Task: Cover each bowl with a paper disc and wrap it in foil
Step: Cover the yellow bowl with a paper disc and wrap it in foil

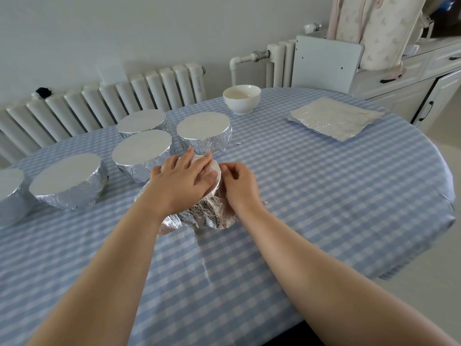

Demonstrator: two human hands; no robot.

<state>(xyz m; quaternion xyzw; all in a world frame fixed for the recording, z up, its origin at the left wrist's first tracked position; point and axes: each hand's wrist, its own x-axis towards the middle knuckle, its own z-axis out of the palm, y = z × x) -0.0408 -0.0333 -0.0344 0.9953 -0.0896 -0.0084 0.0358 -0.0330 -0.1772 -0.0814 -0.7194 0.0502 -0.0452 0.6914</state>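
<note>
A bowl under a loose foil sheet (pixel 209 213) stands at the table's middle. My left hand (pixel 182 182) lies flat on its foil-covered top, fingers straight. My right hand (pixel 238 184) is at the bowl's right rim, its fingers curled and pinching the foil edge there. The foil's near skirt hangs crumpled onto the cloth. Several foil-wrapped bowls stand to the left and behind, among them one (pixel 204 133) just beyond my hands and one (pixel 68 181) at the left. A bare white bowl (pixel 241 99) stands at the back.
A stack of flat foil sheets (pixel 335 118) lies at the back right. The table (pixel 324 196) has a blue checked cloth; its edge curves down the right. A white radiator (pixel 104 101) runs behind the table, a cabinet (pixel 411 81) at far right.
</note>
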